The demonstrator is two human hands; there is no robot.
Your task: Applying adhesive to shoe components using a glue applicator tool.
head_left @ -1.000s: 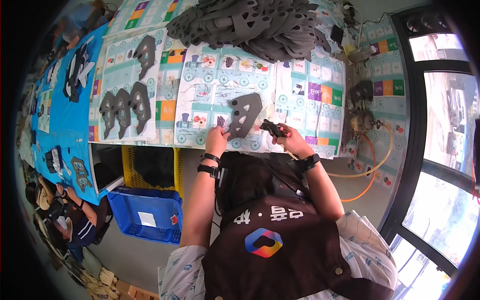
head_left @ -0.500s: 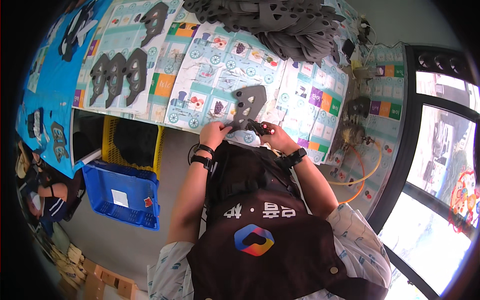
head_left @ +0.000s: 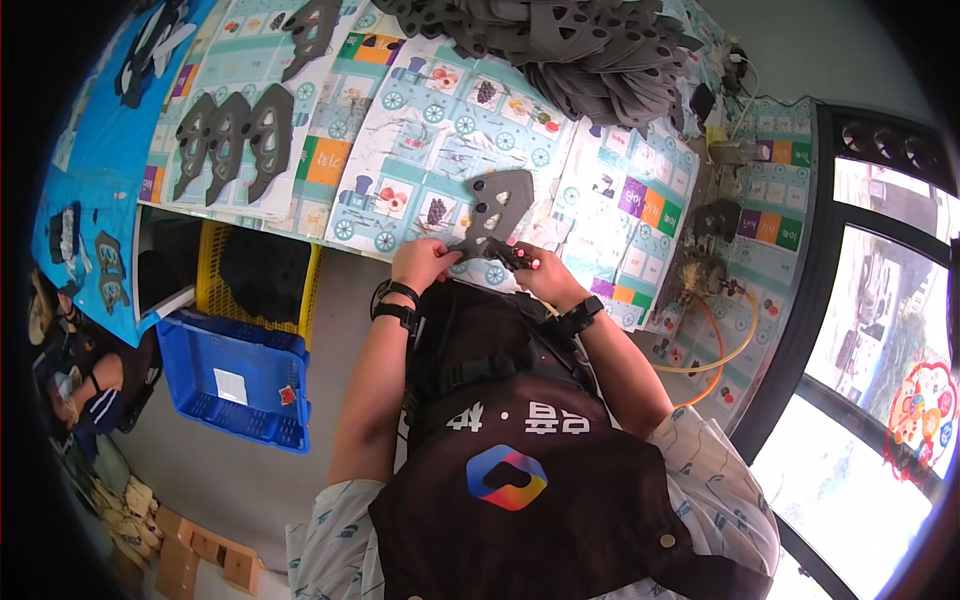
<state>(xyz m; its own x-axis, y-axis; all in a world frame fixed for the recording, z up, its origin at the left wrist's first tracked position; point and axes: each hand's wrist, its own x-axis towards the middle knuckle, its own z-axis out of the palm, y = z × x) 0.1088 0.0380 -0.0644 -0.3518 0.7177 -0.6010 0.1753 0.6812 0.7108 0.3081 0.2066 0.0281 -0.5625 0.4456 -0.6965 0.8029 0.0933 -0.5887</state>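
A flat dark grey cut-out piece (head_left: 500, 205) with several openings lies at the near edge of the table, its narrow end toward me. My left hand (head_left: 425, 264) is closed, thumb and fingers pinching that narrow end. In my right hand (head_left: 552, 280) is a small black hand tool with pinkish-red ends (head_left: 514, 256), its front against or just over the piece's lower right edge. The tool's exact kind cannot be made out, since my fingers cover part of it.
A large heap of similar grey pieces (head_left: 600, 50) sits at the back. Several more pieces (head_left: 228, 148) lie at left on the patterned table sheet (head_left: 385, 150). Below the edge are a yellow crate (head_left: 212, 270) and a blue crate (head_left: 240, 375). Hoses (head_left: 715, 350) hang at right. Another person (head_left: 100, 385) sits far left.
The view has shifted slightly, so the crates and left-hand pieces sit a little differently. The tool has tilted slightly beside the piece; both hands keep their holds.
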